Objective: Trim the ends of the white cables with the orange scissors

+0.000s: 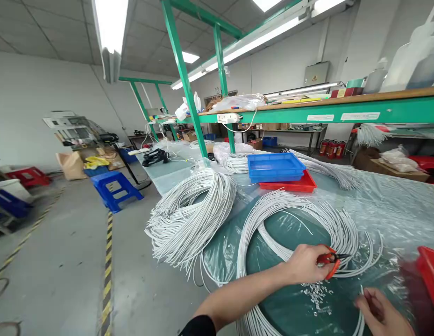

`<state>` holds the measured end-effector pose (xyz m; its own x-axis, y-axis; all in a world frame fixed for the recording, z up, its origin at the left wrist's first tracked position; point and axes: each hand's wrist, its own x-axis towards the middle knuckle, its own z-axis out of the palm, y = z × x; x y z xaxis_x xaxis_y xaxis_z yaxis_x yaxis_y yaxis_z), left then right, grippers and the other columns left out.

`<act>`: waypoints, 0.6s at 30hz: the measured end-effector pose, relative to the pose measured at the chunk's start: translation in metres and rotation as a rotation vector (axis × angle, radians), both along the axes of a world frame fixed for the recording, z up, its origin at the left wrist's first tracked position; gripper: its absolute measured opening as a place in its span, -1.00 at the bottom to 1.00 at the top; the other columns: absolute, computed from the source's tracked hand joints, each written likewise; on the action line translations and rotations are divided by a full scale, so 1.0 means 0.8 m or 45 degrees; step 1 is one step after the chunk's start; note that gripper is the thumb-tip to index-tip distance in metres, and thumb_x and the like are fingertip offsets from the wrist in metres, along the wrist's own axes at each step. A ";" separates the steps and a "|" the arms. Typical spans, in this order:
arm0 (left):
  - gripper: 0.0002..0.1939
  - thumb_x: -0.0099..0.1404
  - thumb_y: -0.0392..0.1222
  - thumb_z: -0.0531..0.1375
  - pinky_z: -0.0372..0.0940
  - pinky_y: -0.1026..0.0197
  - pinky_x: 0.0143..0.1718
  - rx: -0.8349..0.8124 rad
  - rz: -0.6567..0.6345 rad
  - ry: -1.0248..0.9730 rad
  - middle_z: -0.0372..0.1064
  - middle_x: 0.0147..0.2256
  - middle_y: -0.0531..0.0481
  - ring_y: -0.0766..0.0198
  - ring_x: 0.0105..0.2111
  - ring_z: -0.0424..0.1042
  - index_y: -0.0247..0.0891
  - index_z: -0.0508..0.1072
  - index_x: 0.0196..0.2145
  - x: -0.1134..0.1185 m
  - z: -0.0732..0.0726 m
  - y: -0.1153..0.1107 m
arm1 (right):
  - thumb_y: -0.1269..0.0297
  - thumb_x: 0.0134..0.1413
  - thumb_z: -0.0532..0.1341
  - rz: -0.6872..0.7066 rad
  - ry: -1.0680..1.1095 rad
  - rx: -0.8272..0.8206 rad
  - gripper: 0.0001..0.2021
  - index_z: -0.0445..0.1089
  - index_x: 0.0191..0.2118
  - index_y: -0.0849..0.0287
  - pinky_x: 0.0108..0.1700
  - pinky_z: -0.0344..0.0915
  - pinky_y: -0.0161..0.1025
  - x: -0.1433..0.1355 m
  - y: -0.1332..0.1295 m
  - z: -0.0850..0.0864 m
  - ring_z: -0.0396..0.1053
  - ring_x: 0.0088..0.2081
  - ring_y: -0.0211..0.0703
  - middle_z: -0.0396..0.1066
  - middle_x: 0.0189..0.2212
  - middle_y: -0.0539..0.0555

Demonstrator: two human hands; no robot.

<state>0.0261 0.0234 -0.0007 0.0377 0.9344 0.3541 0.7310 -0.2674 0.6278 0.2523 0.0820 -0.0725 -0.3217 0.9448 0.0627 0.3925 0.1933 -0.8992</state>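
My left hand [305,265] is closed around small cutters [329,261] with red handles, their dark jaws pointing right, over a loop of white cables [250,247]. At the lower right, my right hand [383,311] pinches the end of a white cable [361,303]. Small clipped pieces [318,296] lie scattered on the green table mat [290,298] below the cutters. A thick coil of white cables [192,214] sits at the table's left edge.
A blue tray [275,168] rests on a red tray [301,183] behind the loop. Another red tray [432,275] stands at the right edge. A green-framed shelf [322,113] spans above the table. A blue stool [116,190] is on the floor at left.
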 end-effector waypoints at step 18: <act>-0.78 0.30 -0.14 0.15 0.13 0.37 -0.44 -0.207 -0.271 -0.101 0.27 -0.55 0.10 0.41 -0.53 0.18 -0.31 0.38 -0.44 -0.012 0.007 0.002 | -0.13 0.10 0.24 0.173 0.927 -0.535 -0.60 0.26 -0.36 0.15 -0.65 0.07 -0.40 -0.051 -0.069 0.055 0.04 -0.65 -0.40 0.07 -0.60 -0.15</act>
<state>0.0168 0.0247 0.0052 0.2172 0.9533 0.2098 0.6162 -0.3006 0.7280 0.2117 0.0270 -0.0289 -0.4494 0.8920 -0.0494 -0.3138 -0.2094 -0.9261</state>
